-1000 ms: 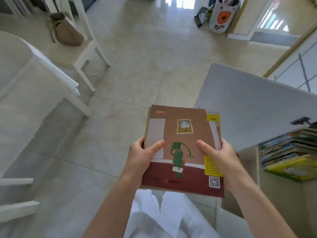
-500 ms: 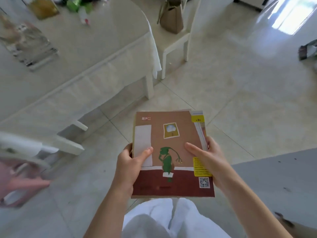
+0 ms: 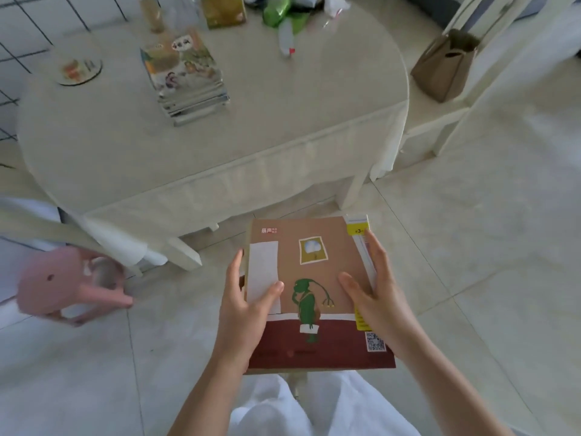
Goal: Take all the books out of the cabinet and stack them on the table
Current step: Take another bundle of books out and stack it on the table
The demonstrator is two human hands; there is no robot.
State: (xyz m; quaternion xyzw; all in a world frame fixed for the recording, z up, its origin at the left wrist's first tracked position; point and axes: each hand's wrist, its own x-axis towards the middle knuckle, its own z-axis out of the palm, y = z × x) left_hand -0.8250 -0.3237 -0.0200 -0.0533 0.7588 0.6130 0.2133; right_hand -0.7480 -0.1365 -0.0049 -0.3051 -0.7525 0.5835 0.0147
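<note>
The left hand (image 3: pixel 248 313) and the right hand (image 3: pixel 377 297) are closed on the two side edges of a brown book (image 3: pixel 314 294), with the thumbs laid on its cover; at least one more book is seen under it at the right edge. The books are held flat above the tiled floor (image 3: pixel 471 247), in front of the table (image 3: pixel 283 127) and not yet over it. On the table a stack of books (image 3: pixel 185 80) is already standing, well apart from the hands. The cabinet is not seen in this view. The carrying step is judged to be in hand. For the next move, the books must be brought forward over the table edge, lowered on the stack and aligned with it.
</note>
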